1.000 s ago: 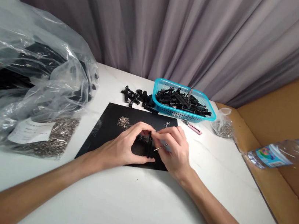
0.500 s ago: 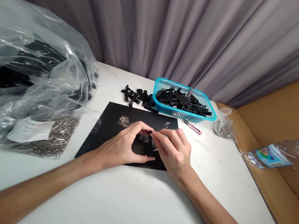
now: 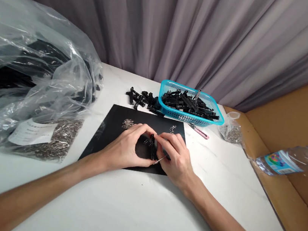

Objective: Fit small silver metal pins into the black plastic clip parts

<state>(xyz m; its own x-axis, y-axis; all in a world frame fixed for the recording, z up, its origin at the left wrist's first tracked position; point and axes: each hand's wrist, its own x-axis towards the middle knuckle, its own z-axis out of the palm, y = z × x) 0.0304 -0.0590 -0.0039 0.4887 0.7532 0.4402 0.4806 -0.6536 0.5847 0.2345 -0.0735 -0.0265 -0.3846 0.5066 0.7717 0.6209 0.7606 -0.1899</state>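
Observation:
My left hand (image 3: 126, 148) grips a narrow black plastic part (image 3: 152, 147) at its two ends, between thumb and index finger. The part stands lengthwise away from me over a black mat (image 3: 107, 124). Against its far end rest the fingertips of my right hand (image 3: 175, 155), which is closed around a thin silver metal tool (image 3: 160, 159). The tool's tip points to the near end of the part, by my left thumb; its kind is hidden in the hand. On the mat lie a heap of small metal pieces (image 3: 127, 123) and a few loose ones (image 3: 172, 129).
Behind the mat stands a blue basket (image 3: 190, 119) full of black parts, with more black parts (image 3: 141, 99) beside it. Pink-handled snips (image 3: 199, 131) lie in front. Bags of metal pieces (image 3: 58, 140) (image 3: 230, 132) flank the mat. A plastic bottle (image 3: 287, 161) lies at right.
The black part has tilted slightly and moved a little left. My right hand has shifted left and turned, and the tool's tip is now lower, near the left thumb.

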